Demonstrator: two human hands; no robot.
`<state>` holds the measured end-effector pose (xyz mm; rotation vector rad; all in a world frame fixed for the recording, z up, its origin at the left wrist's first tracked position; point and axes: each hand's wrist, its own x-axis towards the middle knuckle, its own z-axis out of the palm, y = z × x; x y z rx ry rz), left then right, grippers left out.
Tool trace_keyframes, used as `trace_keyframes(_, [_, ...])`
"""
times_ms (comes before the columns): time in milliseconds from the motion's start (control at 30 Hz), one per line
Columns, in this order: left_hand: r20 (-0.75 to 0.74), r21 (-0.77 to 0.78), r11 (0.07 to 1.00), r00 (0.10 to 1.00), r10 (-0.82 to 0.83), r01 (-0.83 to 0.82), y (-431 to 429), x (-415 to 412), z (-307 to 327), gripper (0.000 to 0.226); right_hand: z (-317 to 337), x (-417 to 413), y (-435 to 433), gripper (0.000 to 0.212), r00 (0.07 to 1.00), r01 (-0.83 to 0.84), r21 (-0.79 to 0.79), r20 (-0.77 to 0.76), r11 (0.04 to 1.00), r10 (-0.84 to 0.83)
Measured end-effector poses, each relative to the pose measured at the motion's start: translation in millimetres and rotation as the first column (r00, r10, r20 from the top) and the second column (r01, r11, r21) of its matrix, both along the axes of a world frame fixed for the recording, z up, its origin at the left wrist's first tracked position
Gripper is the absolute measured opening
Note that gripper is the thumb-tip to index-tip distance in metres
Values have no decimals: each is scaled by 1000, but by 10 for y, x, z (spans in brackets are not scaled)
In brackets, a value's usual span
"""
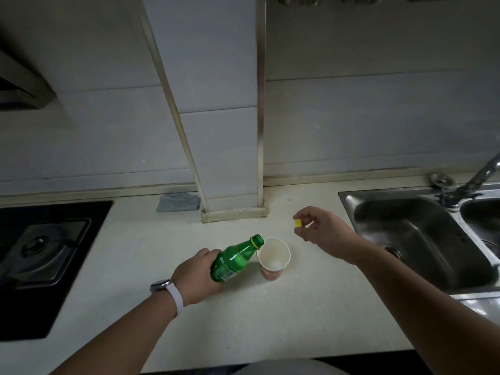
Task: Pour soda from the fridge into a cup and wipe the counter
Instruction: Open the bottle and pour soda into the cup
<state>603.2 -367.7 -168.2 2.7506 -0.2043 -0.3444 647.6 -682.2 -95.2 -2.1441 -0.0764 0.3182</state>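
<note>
My left hand (198,276) grips a green soda bottle (236,259) by its lower body. The bottle is tilted to the right, its open mouth at the rim of a paper cup (273,259) that stands upright on the white counter (270,320). A little pale liquid shows at the cup's bottom. My right hand (322,228) hovers above the counter to the right of the cup, pinching the small yellow bottle cap (298,222) between thumb and fingers.
A grey cloth (178,203) lies at the back of the counter, against a tiled wall column (234,211). A black gas hob (43,255) fills the left side. A steel sink (422,239) with a tap (476,180) is on the right.
</note>
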Motion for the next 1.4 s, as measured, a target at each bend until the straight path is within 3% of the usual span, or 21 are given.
trace_keyframes(700, [-106,201,975,992,-75,95,-8,220,-11,48,-335,-128,-126,20,996,42,113,-88,993,-32])
trace_keyframes(1400, [-129,354,923,985,-113,152,-102,309,71,49,-406,23,-213,25,994,6,84,-107,996,3])
